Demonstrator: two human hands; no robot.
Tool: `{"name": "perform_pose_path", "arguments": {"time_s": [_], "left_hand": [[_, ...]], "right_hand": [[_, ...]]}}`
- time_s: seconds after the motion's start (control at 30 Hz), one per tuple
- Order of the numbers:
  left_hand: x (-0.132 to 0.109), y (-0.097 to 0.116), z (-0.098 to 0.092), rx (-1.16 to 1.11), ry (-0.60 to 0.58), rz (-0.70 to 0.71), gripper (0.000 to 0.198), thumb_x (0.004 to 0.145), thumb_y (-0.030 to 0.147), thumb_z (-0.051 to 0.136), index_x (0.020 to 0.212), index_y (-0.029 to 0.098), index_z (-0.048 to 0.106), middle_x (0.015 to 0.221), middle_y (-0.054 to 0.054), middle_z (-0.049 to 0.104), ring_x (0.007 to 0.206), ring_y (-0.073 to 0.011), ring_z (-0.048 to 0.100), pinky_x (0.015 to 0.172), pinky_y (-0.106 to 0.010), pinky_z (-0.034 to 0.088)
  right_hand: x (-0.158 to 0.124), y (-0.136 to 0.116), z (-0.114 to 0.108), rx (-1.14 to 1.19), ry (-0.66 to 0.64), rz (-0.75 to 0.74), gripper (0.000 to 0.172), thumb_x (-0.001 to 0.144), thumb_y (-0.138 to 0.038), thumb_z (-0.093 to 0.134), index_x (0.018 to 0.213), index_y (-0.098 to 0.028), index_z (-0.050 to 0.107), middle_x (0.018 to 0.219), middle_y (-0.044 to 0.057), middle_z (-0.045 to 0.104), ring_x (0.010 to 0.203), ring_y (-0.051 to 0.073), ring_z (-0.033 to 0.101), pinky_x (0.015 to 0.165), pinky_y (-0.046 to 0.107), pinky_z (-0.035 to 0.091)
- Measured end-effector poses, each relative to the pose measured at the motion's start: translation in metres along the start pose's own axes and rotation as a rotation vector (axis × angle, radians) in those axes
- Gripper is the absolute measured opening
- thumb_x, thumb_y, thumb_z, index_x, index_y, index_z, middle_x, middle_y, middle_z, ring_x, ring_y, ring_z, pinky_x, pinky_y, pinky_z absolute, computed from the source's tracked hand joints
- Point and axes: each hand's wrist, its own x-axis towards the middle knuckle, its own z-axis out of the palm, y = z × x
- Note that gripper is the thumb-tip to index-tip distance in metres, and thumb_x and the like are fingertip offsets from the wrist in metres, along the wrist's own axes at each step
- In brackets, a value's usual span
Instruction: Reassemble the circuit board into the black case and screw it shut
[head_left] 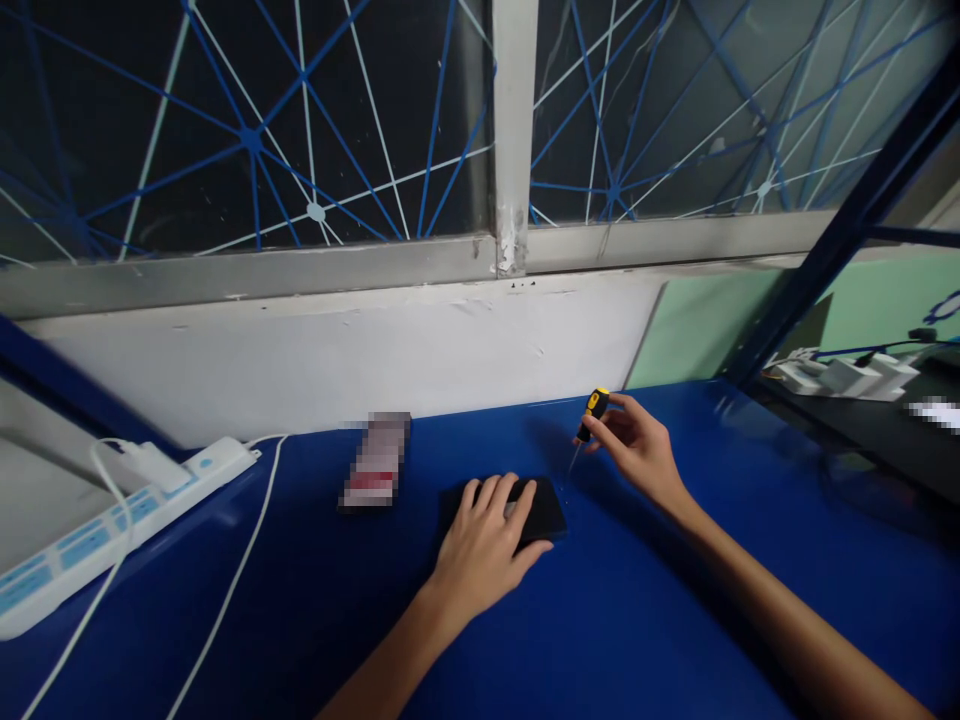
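Screwdriver (595,410), black and yellow, is pinched in your right hand (637,445), shaft downward; your left hand (480,540) lies open upon the flat black object (546,510) on the blue table (600,640), probably steadying it.

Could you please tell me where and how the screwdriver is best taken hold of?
I'd grip the screwdriver by its thick black-and-yellow handle, coming from the right, as the right hand is placed. The handle is uppermost and wider than the thin shaft, which slants down towards the blue table, so that hold would likely leave the tip free.
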Motion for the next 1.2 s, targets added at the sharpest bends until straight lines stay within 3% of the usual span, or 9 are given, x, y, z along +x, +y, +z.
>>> {"name": "perform_pose_path", "arguments": {"time_s": [0.6,0.8,1.2], "left_hand": [[0.002,-0.001,-0.001,-0.012,-0.003,0.004,0.057,0.090,0.051,0.055,0.136,0.019,0.047,0.130,-0.015,0.054,0.120,-0.0326,0.049,0.100,-0.053,0.039],[-0.001,-0.005,0.001,-0.020,0.002,0.028,0.056,0.092,0.048,0.054,0.139,0.019,0.044,0.133,-0.015,0.052,0.123,-0.0314,0.047,0.103,-0.051,0.037],[-0.002,-0.009,-0.001,-0.110,0.053,-0.001,0.055,0.085,0.045,0.064,0.134,0.022,0.051,0.130,-0.013,0.054,0.117,-0.0296,0.051,0.098,-0.047,0.042]], "right_hand": [[-0.004,-0.004,0.007,-0.017,-0.023,-0.002,0.034,0.082,-0.039,0.066,0.108,-0.020,0.054,0.073,0.001,0.066,0.063,0.020,0.070,0.057,0.033,0.059],[0.002,-0.015,-0.002,0.087,0.063,-0.033,0.034,0.081,-0.039,0.068,0.105,-0.020,0.054,0.072,0.002,0.067,0.065,0.021,0.070,0.058,0.034,0.060],[0.006,-0.028,-0.008,0.232,0.073,0.010,0.035,0.079,-0.039,0.068,0.104,-0.018,0.055,0.069,0.003,0.066,0.064,0.022,0.071,0.059,0.037,0.061]]}}
